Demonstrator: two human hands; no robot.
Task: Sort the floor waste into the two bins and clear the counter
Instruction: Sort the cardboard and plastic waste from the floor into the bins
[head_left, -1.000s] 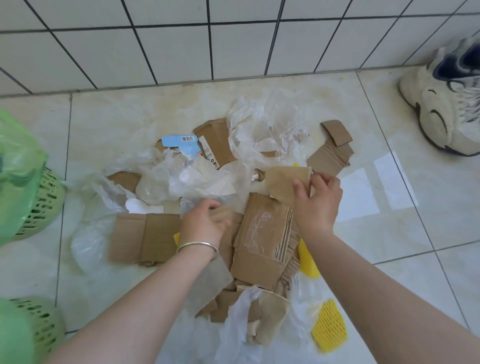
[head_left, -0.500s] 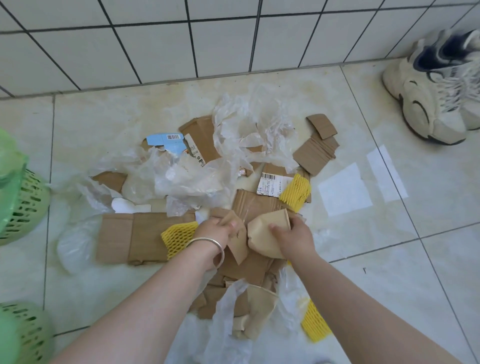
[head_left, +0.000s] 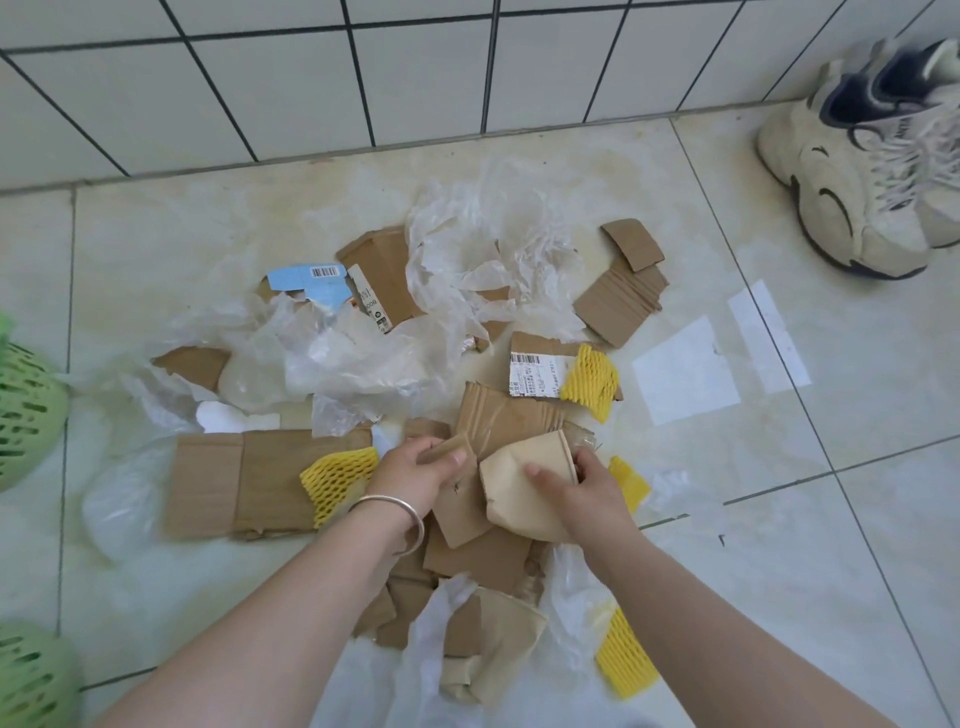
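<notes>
A heap of waste lies on the tiled floor: brown cardboard pieces (head_left: 260, 483), clear plastic film (head_left: 483, 249) and yellow foam netting (head_left: 337, 480). My left hand (head_left: 421, 475), with a silver bangle on the wrist, grips a small brown cardboard piece (head_left: 462, 499) over the middle of the heap. My right hand (head_left: 582, 491) grips a folded tan paper piece (head_left: 519, 488) right beside it. Two green slotted bins stand at the left edge, one (head_left: 26, 410) farther away and one (head_left: 31, 675) nearer.
A white tiled wall (head_left: 415, 78) closes off the back. A pale sneaker (head_left: 872, 171) stands at the far right. A labelled cardboard scrap (head_left: 540, 369), a blue card (head_left: 306, 283) and more yellow netting (head_left: 623, 660) lie in the heap.
My right hand has drawn the tan paper piece back from the far side of the heap to the middle. My left hand has picked up a small cardboard piece there.
</notes>
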